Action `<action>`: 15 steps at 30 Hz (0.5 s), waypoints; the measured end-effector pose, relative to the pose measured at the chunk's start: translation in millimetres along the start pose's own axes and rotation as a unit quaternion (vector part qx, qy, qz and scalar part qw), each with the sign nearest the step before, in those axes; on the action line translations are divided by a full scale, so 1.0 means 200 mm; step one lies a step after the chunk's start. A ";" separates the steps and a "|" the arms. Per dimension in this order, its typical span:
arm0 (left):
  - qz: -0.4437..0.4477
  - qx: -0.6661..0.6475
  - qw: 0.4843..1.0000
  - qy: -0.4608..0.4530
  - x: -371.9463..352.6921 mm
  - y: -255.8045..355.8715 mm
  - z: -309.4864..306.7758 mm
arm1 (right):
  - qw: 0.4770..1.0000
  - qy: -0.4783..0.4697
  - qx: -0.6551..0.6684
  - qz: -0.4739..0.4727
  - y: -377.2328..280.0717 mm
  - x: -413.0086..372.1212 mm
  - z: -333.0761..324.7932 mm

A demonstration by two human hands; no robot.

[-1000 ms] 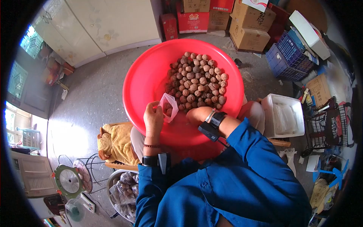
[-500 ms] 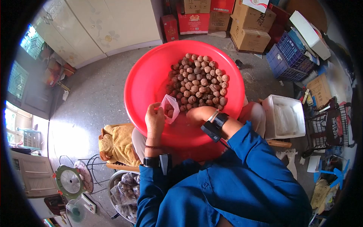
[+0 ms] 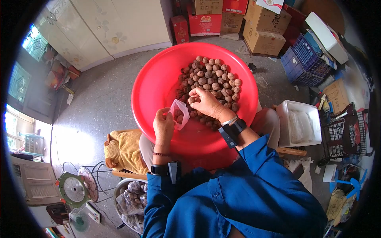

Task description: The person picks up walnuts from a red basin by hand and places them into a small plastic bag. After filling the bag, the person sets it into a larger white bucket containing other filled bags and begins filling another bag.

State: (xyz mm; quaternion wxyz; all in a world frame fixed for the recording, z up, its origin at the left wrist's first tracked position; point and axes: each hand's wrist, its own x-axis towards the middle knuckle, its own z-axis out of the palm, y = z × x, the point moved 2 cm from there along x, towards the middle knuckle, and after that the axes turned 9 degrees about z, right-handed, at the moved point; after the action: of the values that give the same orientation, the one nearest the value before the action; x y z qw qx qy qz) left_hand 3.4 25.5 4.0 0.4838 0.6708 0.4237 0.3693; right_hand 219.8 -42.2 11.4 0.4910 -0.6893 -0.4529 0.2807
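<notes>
A large round red basin (image 3: 152, 75) holds a heap of brown walnuts (image 3: 216, 79) on its right side. My left hand (image 3: 162, 126) grips the rim of a small clear plastic bag (image 3: 180, 122) over the basin's near left part, and some walnuts show inside the bag. To the right of the bag, above the edge of the heap, my right hand (image 3: 207, 104) is closed on a walnut (image 3: 192, 100) between thumb and fingers. The bag and the right hand are apart.
A white foam box (image 3: 281, 123) with clear bags inside stands right of the basin. Bagged walnuts (image 3: 133, 198) fill a metal bowl at the lower left. Cardboard boxes (image 3: 265, 41) and blue crates (image 3: 291, 65) stand beyond. A yellow cloth (image 3: 126, 152) lies left.
My right hand has moved up and left from the near edge of the heap and now shows a walnut in its fingers. My left hand and the bag have hardly moved.
</notes>
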 end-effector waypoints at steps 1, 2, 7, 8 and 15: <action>-0.001 -0.001 1.000 0.001 0.00 0.00 0.00 | 1.000 0.010 0.010 -0.001 0.01 0.01 0.00; -0.002 -0.001 1.000 0.003 0.00 0.00 0.00 | 1.000 0.009 0.010 -0.001 0.03 0.01 0.00; -0.005 0.003 1.000 0.000 0.00 0.00 0.00 | 0.997 -0.032 0.071 -0.015 0.00 0.01 0.00; -0.006 0.001 1.000 0.001 0.00 0.01 0.00 | 0.997 -0.032 0.071 -0.014 -0.01 0.01 0.00; -0.021 -0.021 1.000 -0.009 -0.01 0.04 0.00 | 0.998 -0.024 0.057 -0.020 -0.15 -0.04 -0.04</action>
State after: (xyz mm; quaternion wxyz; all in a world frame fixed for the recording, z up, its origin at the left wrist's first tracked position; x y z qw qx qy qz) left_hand 5.1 22.3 11.9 0.5090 0.6552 0.4252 0.3617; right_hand 211.7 -49.6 41.6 0.5243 -0.6440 -0.4611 0.3128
